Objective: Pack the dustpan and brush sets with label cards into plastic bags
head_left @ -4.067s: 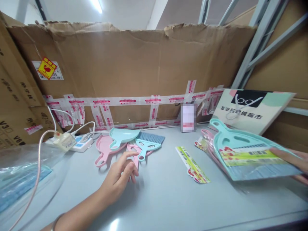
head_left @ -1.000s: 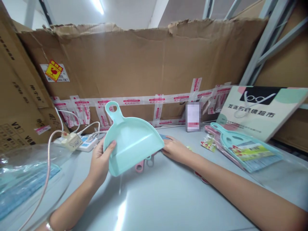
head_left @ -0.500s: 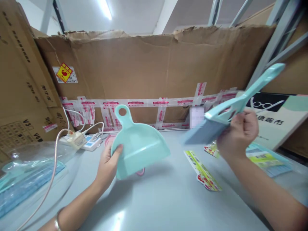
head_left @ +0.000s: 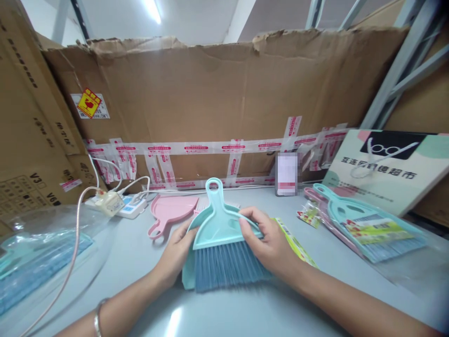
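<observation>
A mint-green hand brush (head_left: 217, 229) with blue-grey bristles lies against the inside of a mint-green dustpan (head_left: 188, 271), handles lined up and pointing away from me. My left hand (head_left: 181, 250) grips the dustpan by its left side. On the right, my right hand (head_left: 268, 238) is closed on the brush head, thumb on its front. Most of the dustpan is hidden behind the brush. Beyond my left hand, a pink dustpan (head_left: 175, 208) rests on the table. A yellow-green card label (head_left: 296, 243) lies partly behind my right hand.
Packaged mint brush-and-dustpan sets lie at right (head_left: 375, 224) and in plastic at left (head_left: 42, 252). A phone (head_left: 286, 173) stands against the cardboard (head_left: 210, 93) at the back. A power strip (head_left: 131, 206) with cables sits back left; a paper bag (head_left: 389, 168) leans at right.
My hands have come together at the middle. The brush has swung down from the right, bristles now towards me, and lies against the dustpan, which has turned upright and moved slightly right.
</observation>
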### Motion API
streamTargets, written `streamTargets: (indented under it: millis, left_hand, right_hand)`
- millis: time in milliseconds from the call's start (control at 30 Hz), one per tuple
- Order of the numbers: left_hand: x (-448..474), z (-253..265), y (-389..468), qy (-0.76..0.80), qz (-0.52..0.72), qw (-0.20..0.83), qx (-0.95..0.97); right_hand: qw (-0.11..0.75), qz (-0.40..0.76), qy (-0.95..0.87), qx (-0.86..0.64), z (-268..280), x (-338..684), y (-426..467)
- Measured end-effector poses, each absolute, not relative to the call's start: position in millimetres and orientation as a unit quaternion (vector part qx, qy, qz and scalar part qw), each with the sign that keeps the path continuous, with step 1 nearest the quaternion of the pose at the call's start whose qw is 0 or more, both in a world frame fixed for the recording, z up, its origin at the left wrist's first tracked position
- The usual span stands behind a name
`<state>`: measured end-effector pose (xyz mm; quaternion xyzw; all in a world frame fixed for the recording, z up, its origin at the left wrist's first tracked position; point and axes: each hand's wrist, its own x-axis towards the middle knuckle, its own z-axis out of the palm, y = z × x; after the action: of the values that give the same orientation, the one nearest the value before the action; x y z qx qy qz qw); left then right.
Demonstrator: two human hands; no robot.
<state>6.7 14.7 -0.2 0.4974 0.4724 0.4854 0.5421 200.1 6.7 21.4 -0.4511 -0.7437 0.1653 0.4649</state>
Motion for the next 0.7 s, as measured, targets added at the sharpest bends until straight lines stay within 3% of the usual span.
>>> streamTargets:
  millis: [400, 700]
  left_hand:
    - [6.0, -2.8, 15.9, 0.466, 0.480, 0.537, 0.514]
    - [7.2, 1.5, 14.7, 0.473, 0.456, 0.471, 0.589]
  right_hand:
    - [0.484, 0.107, -0.712, -0.498, 3.8, 197.3, 17.0]
    - [0.477, 0.092, -0.723, -0.492, -0.6, 197.5, 22.9]
